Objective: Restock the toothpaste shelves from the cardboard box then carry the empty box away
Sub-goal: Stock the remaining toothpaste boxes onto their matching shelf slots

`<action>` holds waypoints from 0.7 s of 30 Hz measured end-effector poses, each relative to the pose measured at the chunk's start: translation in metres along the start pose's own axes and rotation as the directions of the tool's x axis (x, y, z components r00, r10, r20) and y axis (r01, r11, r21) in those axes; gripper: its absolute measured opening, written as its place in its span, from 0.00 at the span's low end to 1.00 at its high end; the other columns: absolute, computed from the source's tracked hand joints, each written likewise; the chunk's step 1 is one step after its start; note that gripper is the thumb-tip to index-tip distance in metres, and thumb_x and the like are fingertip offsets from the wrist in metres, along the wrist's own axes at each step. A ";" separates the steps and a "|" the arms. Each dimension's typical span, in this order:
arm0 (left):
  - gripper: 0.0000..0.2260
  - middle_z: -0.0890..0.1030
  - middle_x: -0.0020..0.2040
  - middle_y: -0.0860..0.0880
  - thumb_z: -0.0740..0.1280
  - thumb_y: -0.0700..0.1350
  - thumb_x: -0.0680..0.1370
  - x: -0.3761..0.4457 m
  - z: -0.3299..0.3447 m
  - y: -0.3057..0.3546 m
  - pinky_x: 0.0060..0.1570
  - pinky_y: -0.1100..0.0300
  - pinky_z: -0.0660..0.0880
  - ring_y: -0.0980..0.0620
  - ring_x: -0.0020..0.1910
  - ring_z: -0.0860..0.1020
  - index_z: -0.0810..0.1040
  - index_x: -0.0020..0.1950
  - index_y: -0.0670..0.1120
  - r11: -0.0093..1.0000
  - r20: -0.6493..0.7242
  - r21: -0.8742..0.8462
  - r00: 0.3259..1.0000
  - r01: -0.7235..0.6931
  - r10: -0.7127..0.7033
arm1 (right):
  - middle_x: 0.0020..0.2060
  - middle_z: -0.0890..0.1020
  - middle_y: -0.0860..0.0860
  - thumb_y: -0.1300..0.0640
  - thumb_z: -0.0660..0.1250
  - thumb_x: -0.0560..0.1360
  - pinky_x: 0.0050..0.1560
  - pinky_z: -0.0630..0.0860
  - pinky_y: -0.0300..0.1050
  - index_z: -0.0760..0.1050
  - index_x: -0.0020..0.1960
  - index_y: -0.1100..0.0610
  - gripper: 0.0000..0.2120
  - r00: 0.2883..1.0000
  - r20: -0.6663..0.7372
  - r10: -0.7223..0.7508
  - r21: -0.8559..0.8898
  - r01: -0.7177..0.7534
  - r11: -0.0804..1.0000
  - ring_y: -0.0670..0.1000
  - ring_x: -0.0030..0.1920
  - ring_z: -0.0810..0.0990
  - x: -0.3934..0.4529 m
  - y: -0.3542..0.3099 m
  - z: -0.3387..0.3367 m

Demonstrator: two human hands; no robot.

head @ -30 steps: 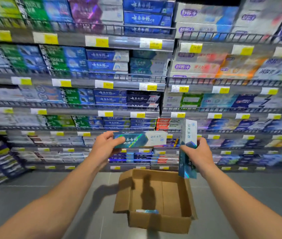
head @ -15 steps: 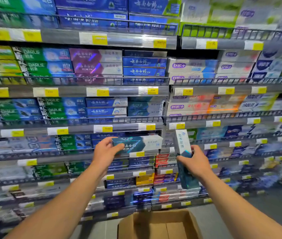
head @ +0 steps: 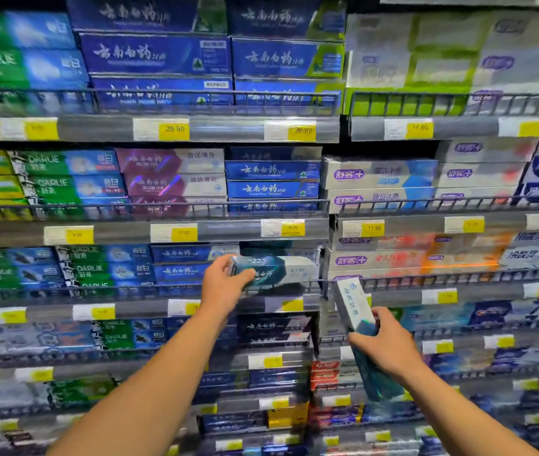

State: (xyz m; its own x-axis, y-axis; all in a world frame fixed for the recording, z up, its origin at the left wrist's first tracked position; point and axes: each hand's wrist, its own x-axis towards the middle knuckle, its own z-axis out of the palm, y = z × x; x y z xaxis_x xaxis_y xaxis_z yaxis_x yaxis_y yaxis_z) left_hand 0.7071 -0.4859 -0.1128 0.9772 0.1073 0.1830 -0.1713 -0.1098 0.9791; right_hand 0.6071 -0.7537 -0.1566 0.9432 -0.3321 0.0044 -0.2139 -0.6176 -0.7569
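Your left hand (head: pixel 225 286) grips a teal toothpaste carton (head: pixel 273 271) lying flat, its far end at the wire rail (head: pixel 281 284) of the third shelf, just right of the dark blue cartons (head: pixel 180 269) at nine o'clock. Your right hand (head: pixel 385 345) grips a second carton (head: pixel 358 327) upright, lower, toward four o'clock. You look mid-restock: next, lift the flat carton over the rail and slide it onto the stack behind. The cardboard box is out of view, so its contents can't be judged.
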 end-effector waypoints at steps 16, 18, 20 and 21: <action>0.18 0.82 0.54 0.49 0.75 0.48 0.70 0.053 0.033 -0.023 0.56 0.47 0.79 0.48 0.54 0.81 0.78 0.58 0.50 0.996 0.057 0.085 0.997 0.042 -0.046 | 0.60 0.78 0.53 0.54 0.73 0.71 0.41 0.72 0.41 0.67 0.66 0.55 0.27 0.999 0.049 0.002 0.009 -0.002 1.000 0.51 0.49 0.78 0.040 0.001 0.021; 0.20 0.81 0.58 0.49 0.74 0.49 0.70 0.057 0.036 -0.027 0.58 0.45 0.77 0.48 0.56 0.80 0.77 0.61 0.48 0.996 0.047 0.087 0.999 0.023 -0.027 | 0.61 0.78 0.53 0.54 0.73 0.71 0.42 0.72 0.41 0.66 0.67 0.55 0.28 0.998 0.060 0.000 0.017 -0.001 1.000 0.51 0.50 0.78 0.040 0.003 0.024; 0.20 0.78 0.61 0.51 0.73 0.45 0.74 0.053 0.038 -0.020 0.62 0.48 0.75 0.50 0.58 0.77 0.75 0.64 0.45 0.995 0.016 0.099 1.000 0.010 -0.012 | 0.61 0.78 0.53 0.54 0.73 0.70 0.41 0.73 0.40 0.66 0.67 0.55 0.28 0.998 0.067 0.000 0.023 -0.001 1.000 0.51 0.50 0.78 0.039 0.004 0.025; 0.19 0.78 0.60 0.51 0.73 0.44 0.75 0.054 0.039 -0.020 0.60 0.50 0.75 0.50 0.58 0.77 0.75 0.64 0.44 0.995 0.002 0.103 1.000 0.000 0.000 | 0.61 0.78 0.53 0.54 0.73 0.70 0.41 0.74 0.40 0.66 0.67 0.55 0.28 0.998 0.069 0.000 0.022 -0.002 1.000 0.51 0.50 0.79 0.038 0.006 0.025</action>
State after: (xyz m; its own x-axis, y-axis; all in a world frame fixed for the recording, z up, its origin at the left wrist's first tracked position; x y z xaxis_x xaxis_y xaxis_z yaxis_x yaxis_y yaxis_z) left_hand 0.7677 -0.5163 -0.1259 0.9775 0.1052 0.1828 -0.1577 -0.2109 0.9647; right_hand 0.6482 -0.7522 -0.1775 0.9584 -0.2826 -0.0408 -0.2100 -0.6010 -0.7712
